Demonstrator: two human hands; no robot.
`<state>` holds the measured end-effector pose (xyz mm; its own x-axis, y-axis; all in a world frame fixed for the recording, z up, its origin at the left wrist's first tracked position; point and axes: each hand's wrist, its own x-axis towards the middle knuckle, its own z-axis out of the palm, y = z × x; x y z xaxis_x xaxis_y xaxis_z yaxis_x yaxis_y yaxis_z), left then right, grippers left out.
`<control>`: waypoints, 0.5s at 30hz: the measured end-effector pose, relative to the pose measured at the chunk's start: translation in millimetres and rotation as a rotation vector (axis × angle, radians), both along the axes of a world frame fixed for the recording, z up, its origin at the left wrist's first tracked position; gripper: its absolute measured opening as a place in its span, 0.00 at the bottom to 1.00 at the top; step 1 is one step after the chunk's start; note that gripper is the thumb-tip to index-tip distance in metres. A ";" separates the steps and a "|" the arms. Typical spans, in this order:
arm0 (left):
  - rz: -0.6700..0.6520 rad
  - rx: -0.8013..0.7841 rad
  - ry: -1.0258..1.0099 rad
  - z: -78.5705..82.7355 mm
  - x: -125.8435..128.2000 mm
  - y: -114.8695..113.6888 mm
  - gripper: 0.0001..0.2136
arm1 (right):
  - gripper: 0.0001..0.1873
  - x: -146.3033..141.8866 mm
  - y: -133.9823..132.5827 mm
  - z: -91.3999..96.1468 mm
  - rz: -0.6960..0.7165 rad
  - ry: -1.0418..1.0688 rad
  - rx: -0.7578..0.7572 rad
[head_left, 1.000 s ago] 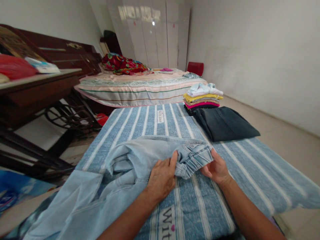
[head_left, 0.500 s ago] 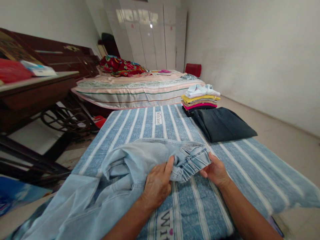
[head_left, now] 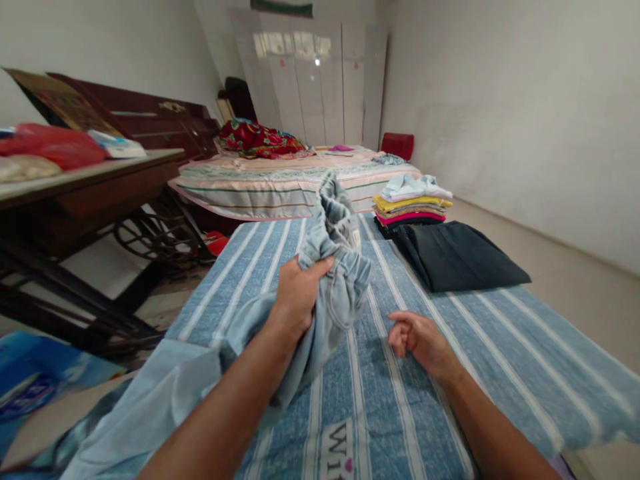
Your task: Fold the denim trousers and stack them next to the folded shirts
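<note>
My left hand is closed around the light blue jeans, gripping them just below their gathered elastic waistband. The waistband end is lifted and points away from me, with a pale label showing inside it. Both legs trail down and to the left over the striped cloth. To the right, my right hand hovers apart from the jeans with nothing in it, its fingers loosely curled and the index finger stretched out.
Folded dark trousers lie at the right, beside a stack of folded clothes. Behind is a bed with a red floral blanket. A sewing machine table stands on the left, a blue package below it.
My left hand has raised the waistband end of the jeans off the cloth and turned it away from me. My right hand has let go of the waistband.
</note>
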<state>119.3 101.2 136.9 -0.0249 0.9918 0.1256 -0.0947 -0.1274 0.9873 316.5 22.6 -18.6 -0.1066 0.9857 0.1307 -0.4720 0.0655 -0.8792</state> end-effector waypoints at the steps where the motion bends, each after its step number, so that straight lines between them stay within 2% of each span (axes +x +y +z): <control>1: -0.003 -0.025 -0.128 10.8 5.5 4.4 0.12 | 0.22 -4.0 -0.1 -2.9 0.000 -0.036 -0.015; 3: 0.003 -0.054 -0.308 29.7 15.4 12.2 0.10 | 0.26 -12.9 -1.0 -7.1 -0.006 -0.115 -0.034; 6: -0.045 -0.102 -0.470 53.2 27.1 19.9 0.10 | 0.48 -27.7 -0.6 -5.2 -0.032 -0.228 0.014; 8: -0.132 -0.117 -0.550 67.1 33.9 21.2 0.09 | 0.59 -39.7 5.5 2.6 -0.045 -0.282 0.085; 10: -0.223 -0.122 -0.614 80.2 41.0 19.4 0.09 | 0.60 -56.0 19.0 14.2 -0.058 -0.317 0.158; 12: -0.297 -0.123 -0.662 92.5 48.7 14.9 0.09 | 0.55 -78.7 38.0 26.8 -0.084 -0.338 0.197; 15: -0.385 -0.113 -0.702 109.9 59.2 7.1 0.09 | 0.46 -122.8 61.8 41.1 -0.096 -0.279 0.123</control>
